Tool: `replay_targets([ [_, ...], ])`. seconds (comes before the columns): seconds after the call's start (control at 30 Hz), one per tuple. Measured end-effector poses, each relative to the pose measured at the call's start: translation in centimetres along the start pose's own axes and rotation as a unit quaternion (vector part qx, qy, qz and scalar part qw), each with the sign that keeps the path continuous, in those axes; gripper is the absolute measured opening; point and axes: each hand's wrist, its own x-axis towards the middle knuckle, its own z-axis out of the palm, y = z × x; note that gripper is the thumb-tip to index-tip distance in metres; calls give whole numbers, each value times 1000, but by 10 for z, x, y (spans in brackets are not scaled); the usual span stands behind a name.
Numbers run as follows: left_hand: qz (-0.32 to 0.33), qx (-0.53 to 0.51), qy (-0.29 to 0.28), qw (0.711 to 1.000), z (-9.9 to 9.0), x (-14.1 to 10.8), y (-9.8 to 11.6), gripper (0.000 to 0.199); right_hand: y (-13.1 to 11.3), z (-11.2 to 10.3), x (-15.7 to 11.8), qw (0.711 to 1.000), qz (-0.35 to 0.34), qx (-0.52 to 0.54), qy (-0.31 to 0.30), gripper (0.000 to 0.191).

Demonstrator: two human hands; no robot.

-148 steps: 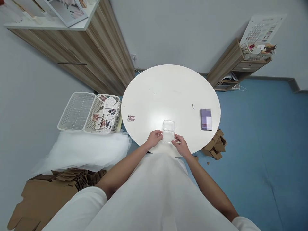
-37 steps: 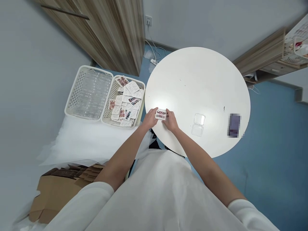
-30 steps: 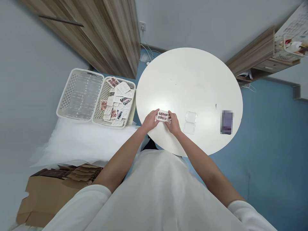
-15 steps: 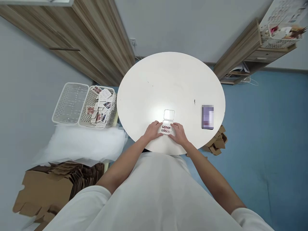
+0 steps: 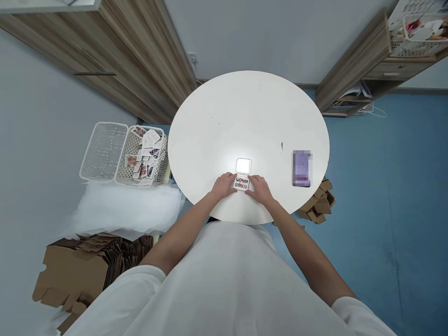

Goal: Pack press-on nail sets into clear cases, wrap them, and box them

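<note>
A small clear plastic case [image 5: 241,188] lies on the white table near its front edge, its hinged lid [image 5: 243,166] folded open away from me. Inside sits a white card with two rows of small reddish ovals [image 5: 241,180] that look like press-on nails. My left hand [image 5: 223,185] grips the case's left side, thumb near the front corner and fingers near the hinge. On the opposite side my right hand [image 5: 260,189] holds it the same way, fingers bent around the edge. Fingertips partly cover both side edges.
A purple, blurred-out rectangular item [image 5: 301,168] lies on the right of the round table [image 5: 252,112]. Left of the table stands an open white basket [image 5: 161,163] full of printed cards. Flattened cardboard boxes [image 5: 77,266] are stacked below it, and more cardboard [image 5: 319,205] sits at right.
My head view has shifted slightly. Both hands stay on the case, and my right fingertips have slid a little toward the hinge. The card seems to sit flatter inside.
</note>
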Motion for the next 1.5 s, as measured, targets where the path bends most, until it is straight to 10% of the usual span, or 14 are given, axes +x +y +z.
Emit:
replay_targets([
  [0.83,17,-77,17,997,11,-2,-10,73,-9,0,0,998,61,6,-9,74],
  [1.2,-173,-447,38,877,18,-20,-11,55,-29,-2,-19,910,234,343,7,86],
  [1.5,-134,-452,47,881,12,-21,-8,41,-55,-4,-18,906,224,357,29,73],
])
